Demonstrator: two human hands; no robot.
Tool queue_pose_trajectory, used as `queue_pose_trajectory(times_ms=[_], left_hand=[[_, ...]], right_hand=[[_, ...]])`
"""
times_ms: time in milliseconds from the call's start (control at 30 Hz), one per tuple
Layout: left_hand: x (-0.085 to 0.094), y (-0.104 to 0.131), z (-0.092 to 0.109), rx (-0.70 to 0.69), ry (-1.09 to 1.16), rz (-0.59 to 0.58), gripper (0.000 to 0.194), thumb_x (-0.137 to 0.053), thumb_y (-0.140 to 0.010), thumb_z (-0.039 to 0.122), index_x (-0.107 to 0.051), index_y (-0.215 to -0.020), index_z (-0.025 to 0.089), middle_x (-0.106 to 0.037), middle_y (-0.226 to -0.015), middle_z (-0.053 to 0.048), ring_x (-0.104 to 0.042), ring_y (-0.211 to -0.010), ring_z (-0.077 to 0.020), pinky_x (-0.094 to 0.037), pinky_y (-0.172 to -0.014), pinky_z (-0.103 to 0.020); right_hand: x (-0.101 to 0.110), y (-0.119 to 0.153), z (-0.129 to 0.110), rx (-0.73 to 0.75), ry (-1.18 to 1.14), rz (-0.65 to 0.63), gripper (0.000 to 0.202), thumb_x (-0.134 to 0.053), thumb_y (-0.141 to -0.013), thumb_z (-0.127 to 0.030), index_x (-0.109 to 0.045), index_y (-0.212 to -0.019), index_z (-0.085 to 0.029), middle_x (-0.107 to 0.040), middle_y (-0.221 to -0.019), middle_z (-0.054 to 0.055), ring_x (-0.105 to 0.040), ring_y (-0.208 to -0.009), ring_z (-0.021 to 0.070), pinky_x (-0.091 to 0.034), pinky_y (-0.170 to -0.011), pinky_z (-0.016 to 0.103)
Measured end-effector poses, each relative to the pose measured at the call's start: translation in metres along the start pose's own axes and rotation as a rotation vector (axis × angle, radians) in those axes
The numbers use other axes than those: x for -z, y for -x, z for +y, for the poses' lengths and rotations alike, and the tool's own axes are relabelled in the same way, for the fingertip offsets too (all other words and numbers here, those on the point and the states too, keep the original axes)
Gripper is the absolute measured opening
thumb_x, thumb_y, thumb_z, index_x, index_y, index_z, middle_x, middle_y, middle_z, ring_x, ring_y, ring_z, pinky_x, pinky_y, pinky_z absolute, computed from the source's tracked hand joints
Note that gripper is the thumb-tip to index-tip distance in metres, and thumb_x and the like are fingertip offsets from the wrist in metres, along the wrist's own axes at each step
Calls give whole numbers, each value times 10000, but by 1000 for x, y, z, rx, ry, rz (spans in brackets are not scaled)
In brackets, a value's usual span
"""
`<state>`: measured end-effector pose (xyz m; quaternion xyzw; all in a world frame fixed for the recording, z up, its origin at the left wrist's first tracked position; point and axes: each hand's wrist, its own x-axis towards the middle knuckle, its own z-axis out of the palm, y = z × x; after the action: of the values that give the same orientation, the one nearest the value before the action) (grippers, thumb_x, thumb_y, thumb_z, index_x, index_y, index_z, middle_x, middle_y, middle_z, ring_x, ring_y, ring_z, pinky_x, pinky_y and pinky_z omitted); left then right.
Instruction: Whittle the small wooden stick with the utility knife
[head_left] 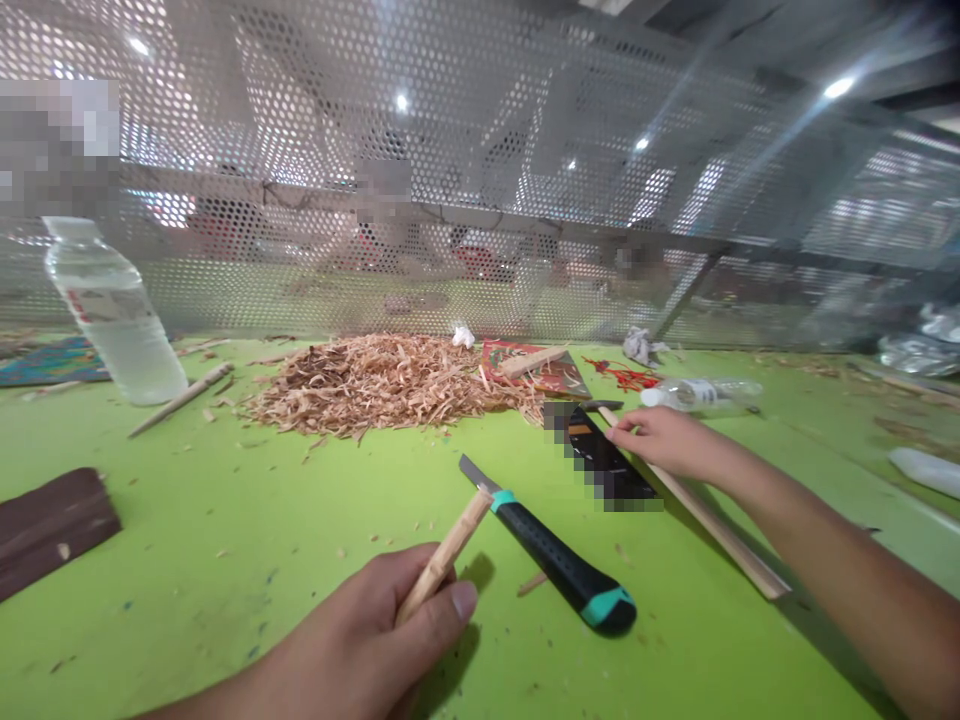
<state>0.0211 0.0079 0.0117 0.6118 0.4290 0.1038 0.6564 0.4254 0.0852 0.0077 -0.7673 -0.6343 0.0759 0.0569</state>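
Note:
My left hand (390,620) is closed around a short, pale wooden stick (448,550), its upper end tilted up and to the right. Just beyond that end lies a craft knife (562,560) with a black and teal handle, its blade partly overlapped by the stick. My right hand (664,440) reaches in from the right, fingers loosely bent and apart at the edge of a dark phone (611,465). Beneath this hand runs a long wooden handle (720,525) with a dark head, like a hammer. Whether the fingertips touch phone or handle is unclear.
Wood shavings (382,385) are heaped at the back, beside a red patterned sheet (536,365). A water bottle (112,310) stands left near a thin stick (180,400); another bottle (701,393) lies right. Brown material (56,525) lies left. A perforated screen (450,200) borders the green table (262,520).

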Motion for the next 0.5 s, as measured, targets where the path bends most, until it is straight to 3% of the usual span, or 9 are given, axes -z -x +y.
queue_pose_trajectory(times_ms=[133,367,500], left_hand=[[-1,1,3,-17,10,11,584,-606,-889,829,-578,-945,249,-379,-515,121,-360,-427,-110,-262,-412,-255],[-1,0,0,-13,12,-15,567,-568,-929,812,-575,-973,246,-376,-479,133,-346,-385,-104,-246,-392,-256],[0,0,-1,15,7,-23,573,-557,-928,821,-575,-975,251,-383,-489,128,-329,-383,-108,-240,-383,-261]], right_hand=[[2,2,-6,-58,45,-130,263,-680,-1082,-397,-724,-1228,-183,-739,-1225,71,-744,-1000,246,-645,-869,415],[4,3,-12,-53,41,-126,259,-682,-1081,-391,-721,-1230,-183,-733,-1241,73,-738,-1018,249,-637,-886,423],[3,6,-16,-51,26,-63,343,-669,-1051,-519,-717,-1041,-179,-745,-956,40,-696,-778,198,-571,-713,340]])
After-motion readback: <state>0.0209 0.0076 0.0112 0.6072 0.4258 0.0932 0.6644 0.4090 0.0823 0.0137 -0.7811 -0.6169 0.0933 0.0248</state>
